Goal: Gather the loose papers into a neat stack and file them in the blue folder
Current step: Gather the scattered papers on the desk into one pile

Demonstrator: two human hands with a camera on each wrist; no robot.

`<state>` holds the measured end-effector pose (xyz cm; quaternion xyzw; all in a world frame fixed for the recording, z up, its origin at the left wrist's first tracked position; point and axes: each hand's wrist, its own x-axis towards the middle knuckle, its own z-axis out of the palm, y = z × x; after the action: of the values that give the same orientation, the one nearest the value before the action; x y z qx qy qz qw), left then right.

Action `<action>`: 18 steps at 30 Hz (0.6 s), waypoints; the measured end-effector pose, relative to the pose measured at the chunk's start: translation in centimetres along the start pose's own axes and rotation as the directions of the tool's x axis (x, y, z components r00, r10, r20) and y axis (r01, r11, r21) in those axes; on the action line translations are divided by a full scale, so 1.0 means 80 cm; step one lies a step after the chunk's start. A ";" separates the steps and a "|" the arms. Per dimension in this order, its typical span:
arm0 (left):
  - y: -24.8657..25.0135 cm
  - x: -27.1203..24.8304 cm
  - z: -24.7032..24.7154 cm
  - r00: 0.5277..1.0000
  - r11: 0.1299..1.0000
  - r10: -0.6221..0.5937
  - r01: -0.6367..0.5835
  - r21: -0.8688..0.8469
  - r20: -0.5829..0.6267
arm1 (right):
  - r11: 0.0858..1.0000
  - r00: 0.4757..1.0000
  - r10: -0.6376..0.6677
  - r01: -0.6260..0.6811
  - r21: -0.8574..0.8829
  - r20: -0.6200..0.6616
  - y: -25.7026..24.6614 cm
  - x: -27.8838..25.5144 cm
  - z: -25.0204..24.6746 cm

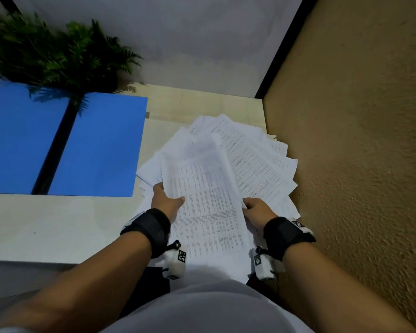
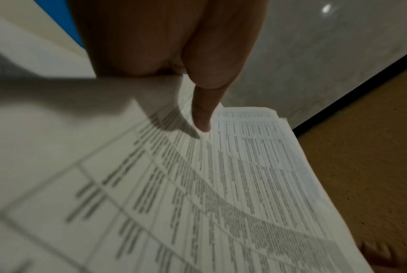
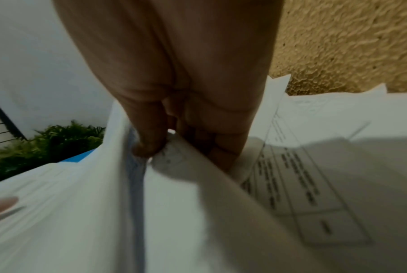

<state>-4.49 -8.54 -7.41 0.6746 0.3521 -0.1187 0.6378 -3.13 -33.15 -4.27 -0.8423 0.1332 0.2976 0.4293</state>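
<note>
Both the left hand and right hand grip fanned, printed papers

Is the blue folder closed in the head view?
No. The blue folder lies open flat on the table, both covers spread either side of its dark spine, no papers inside.

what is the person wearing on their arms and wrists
Both forearms are bare, with no sleeves. The left hand and right hand each sit ahead of a wide black wrist strap. Under each strap hangs a small white camera block with a black-and-white square marker and a black knob. No rings or gloves show.
</note>
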 end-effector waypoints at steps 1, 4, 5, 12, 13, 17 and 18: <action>-0.001 -0.001 0.001 1.000 1.000 0.000 0.001 0.023 -0.024 | 1.000 0.999 -0.006 0.005 -0.027 -0.038 0.000 0.001 -0.001; -0.003 0.000 -0.005 0.993 0.999 -0.038 0.039 0.009 -0.114 | 0.998 0.967 0.025 -0.010 0.062 -0.254 -0.010 0.018 -0.013; -0.005 0.002 -0.009 0.989 0.999 -0.048 0.051 0.014 -0.138 | 0.993 0.953 0.038 -0.003 0.115 -0.300 -0.015 0.025 -0.018; -0.004 0.013 -0.032 0.963 0.994 -0.105 0.100 -0.033 -0.248 | 0.964 0.947 0.129 -0.049 0.261 -0.296 -0.027 0.058 -0.006; -0.005 0.016 -0.032 0.959 0.994 -0.113 0.105 -0.044 -0.259 | 0.971 0.939 0.138 -0.066 0.229 -0.315 -0.025 0.056 -0.006; 0.003 0.021 -0.029 0.947 0.987 -0.129 0.094 -0.131 -0.294 | 0.951 0.956 0.251 -0.214 0.221 -0.153 -0.019 0.023 -0.008; 0.005 0.022 -0.027 0.947 0.986 -0.124 0.086 -0.140 -0.296 | 0.938 0.960 0.275 -0.257 0.234 -0.048 -0.016 0.011 -0.008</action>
<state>-3.60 -5.93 -7.81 0.6237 0.4883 -0.0250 0.6099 -1.60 -32.84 -3.68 -0.7735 0.2960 0.3020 0.4721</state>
